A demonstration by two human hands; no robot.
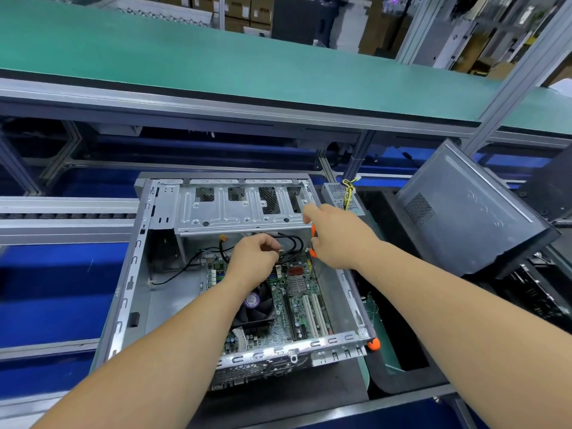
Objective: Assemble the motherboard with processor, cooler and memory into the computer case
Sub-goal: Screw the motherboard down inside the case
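While our left hand (252,258) pinches the black cables (292,243) clear of the green motherboard (297,300), our right hand (335,236) grips an orange-handled screwdriver (313,241), apparently to fasten it

Both bare forearms reach forward side by side. The left hand (252,261) is curled, its fingers (268,243) pinched together with the knuckles up. The right hand (339,236) is closed in a grip, its forefinger stretched out to the left.
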